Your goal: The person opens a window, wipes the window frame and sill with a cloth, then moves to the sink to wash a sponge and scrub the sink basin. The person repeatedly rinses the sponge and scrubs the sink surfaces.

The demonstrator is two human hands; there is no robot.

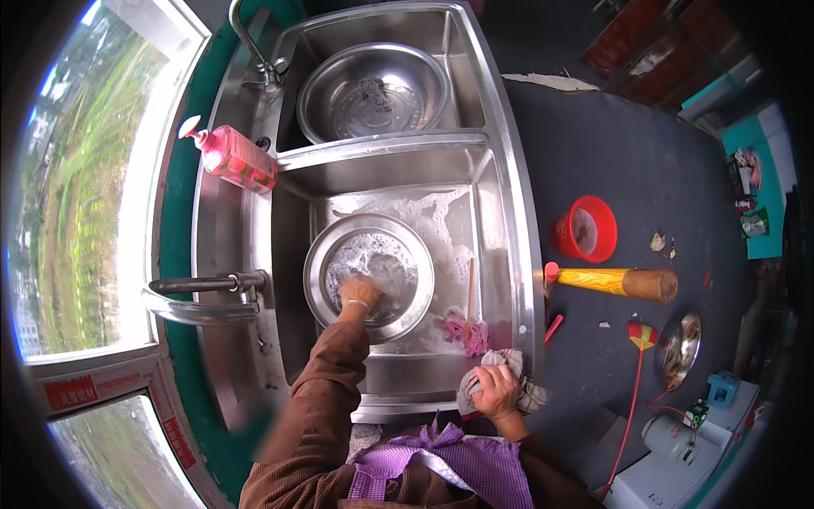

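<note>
My left hand (pixel 360 294) reaches into a round stainless steel basin (pixel 416 304) of sudsy water, its fingers hidden or blurred in the foam. The basin stands in the nearer bay of a steel double sink (pixel 381 375). At the sink's near right corner, my right hand (pixel 495 389) grips a greyish cloth (pixel 531 394). A pink cloth (pixel 475 337) lies on the sink floor right of the basin, with a thin brown stick (pixel 470 286) beside or across it. In the farther bay, a larger steel basin (pixel 311 102) holds a grey scouring pad (pixel 375 93).
On the left ledge stand a pink pump bottle (pixel 238 159), a curved faucet (pixel 203 310) and a farther faucet (pixel 270 73). A red bucket (pixel 598 232), a stool-like yellow and brown cylinder (pixel 610 282) and a metal bowl (pixel 680 350) are on the floor at right.
</note>
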